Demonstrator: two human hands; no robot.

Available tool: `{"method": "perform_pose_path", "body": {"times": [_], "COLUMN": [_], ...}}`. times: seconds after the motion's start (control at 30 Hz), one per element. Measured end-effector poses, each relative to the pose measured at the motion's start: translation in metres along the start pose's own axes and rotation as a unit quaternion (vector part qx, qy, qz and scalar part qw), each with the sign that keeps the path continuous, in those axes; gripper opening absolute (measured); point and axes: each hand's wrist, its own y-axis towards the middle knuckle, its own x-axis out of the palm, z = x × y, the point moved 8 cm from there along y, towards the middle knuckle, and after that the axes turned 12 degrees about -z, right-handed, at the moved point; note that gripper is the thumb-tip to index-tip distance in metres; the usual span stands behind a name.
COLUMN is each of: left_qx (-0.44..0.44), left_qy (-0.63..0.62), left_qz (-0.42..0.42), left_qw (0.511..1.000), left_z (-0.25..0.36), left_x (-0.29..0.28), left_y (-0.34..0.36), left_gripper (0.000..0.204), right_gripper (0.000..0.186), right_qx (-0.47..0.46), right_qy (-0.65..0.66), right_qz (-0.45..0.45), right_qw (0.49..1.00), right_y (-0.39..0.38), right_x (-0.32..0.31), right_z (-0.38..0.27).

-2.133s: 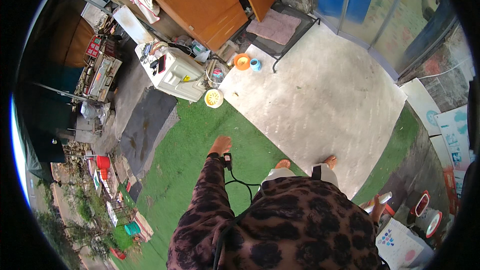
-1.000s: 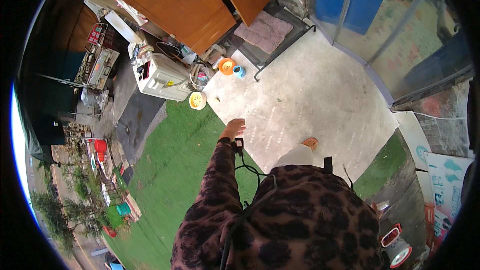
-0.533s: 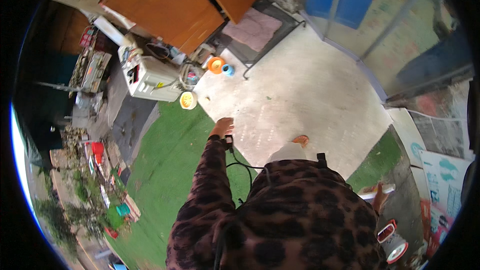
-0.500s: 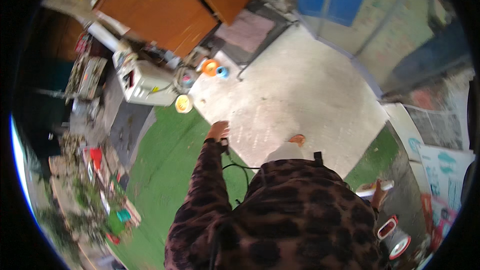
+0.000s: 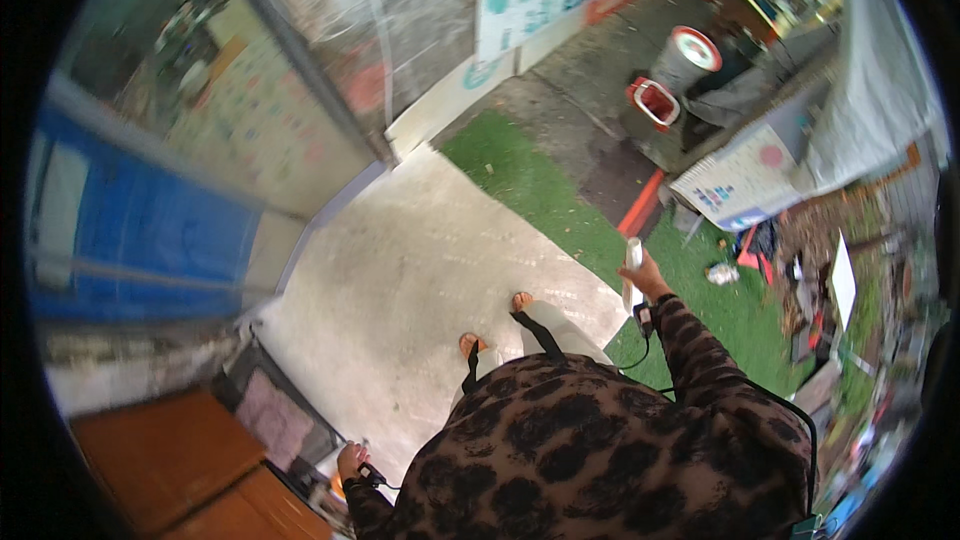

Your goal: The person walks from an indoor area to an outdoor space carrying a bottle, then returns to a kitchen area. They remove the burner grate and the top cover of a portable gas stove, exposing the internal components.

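My right hand (image 5: 650, 280) is closed around a slim white oblong object (image 5: 632, 275), held upright over the edge between the pale floor and the green mat. Its exact kind is too blurred to tell. At the lower left, my left hand (image 5: 352, 459) hangs beside my body with its fingers loosely apart and nothing visible in it. The nearest thing to it is the dark mat with a pinkish cloth (image 5: 275, 420). Both wrists wear small black devices with cables.
Pale floor (image 5: 400, 260) lies around my sandalled feet, bordered by a green mat (image 5: 540, 190). A glass partition with a blue panel (image 5: 150, 230) stands left, a brown cabinet (image 5: 170, 450) lower left. Ahead right are a red-rimmed bucket (image 5: 655, 105), a white-and-red bin (image 5: 690, 55) and a printed board (image 5: 740, 175).
My body has turned to the right, so the partition and cabinet now lie at left and the buckets ahead. My right hand, with the white object, has come up and forward.
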Motion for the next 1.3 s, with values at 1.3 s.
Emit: {"method": "perform_pose_path", "body": {"times": [1.3], "left_qx": [0.161], "left_qy": [0.562], "left_qz": [-0.369], "left_qw": [0.723], "left_z": [0.734], "left_x": [1.256], "left_y": [0.015], "left_gripper": [0.054], "right_gripper": [0.071], "right_qx": [0.274], "right_qy": [0.167], "right_qz": [0.188], "right_qw": [0.928], "right_y": [0.337], "right_x": [-0.331], "right_z": [0.049]}}
